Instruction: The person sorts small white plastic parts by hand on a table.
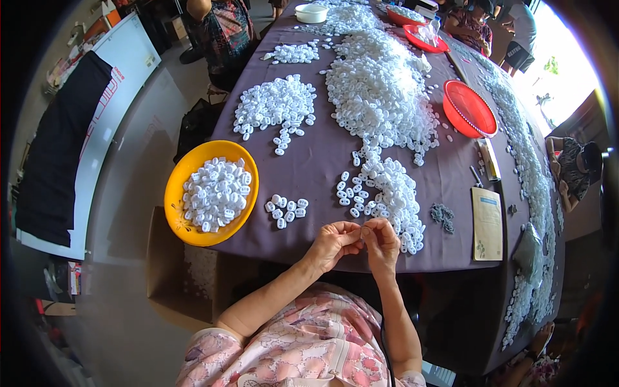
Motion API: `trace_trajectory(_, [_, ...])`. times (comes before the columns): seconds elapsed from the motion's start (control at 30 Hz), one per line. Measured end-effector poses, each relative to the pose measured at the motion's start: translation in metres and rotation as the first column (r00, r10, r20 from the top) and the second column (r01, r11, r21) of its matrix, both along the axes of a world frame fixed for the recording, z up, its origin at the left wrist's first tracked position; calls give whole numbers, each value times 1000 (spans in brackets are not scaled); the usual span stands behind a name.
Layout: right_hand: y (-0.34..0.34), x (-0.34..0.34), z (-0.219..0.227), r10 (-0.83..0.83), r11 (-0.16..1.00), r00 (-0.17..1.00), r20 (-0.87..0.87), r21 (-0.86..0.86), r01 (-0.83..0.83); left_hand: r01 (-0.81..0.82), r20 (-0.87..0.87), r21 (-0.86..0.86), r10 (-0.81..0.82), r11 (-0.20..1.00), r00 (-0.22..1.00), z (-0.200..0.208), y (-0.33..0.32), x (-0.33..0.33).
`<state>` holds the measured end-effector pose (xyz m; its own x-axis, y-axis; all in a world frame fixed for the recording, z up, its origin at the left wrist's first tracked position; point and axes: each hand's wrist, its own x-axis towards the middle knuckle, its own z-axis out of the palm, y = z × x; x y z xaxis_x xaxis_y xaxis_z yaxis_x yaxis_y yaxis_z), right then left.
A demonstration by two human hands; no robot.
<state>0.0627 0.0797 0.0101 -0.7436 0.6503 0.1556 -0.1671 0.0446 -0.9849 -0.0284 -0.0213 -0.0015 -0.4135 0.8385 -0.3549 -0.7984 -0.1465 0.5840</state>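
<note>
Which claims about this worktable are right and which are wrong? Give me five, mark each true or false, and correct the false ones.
1. The yellow bowl holds many white oval pieces. True.
2. The two hands are held wide apart. False: the left hand and right hand meet at the fingertips.
3. A tan packet lies to the right of both hands. True.
4. The gray tangle lies inside the yellow bowl. False: the gray tangle lies on the table, left of the tan packet.
5. A red container stands to the right of the large white heap. True.
</note>
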Motion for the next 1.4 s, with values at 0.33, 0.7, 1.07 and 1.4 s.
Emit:
trace_trajectory(0.33, [-3, 0, 7, 36, 998, 991, 129, -65, -28, 151, -370, -97, -177, 984, 912, 12, -8, -14])
trace_trajectory(0.7, [-10, 5, -2, 41, 970, 999, 7, -242, -38, -24, -232, -27, 18, 999, 973, 8, -9, -8])
trace_trajectory(1.07, [-8, 4, -7, 41, 982, 999, -10, -184, -42, -25, -318, -59, 5, 998, 948, 11, -8, -8])
trace_trajectory(1.4, [-3, 2, -2, 57, 995, 993, 106, 80, -66, -22, -451, -95, -23, 995, 892, 11, -7, -10])
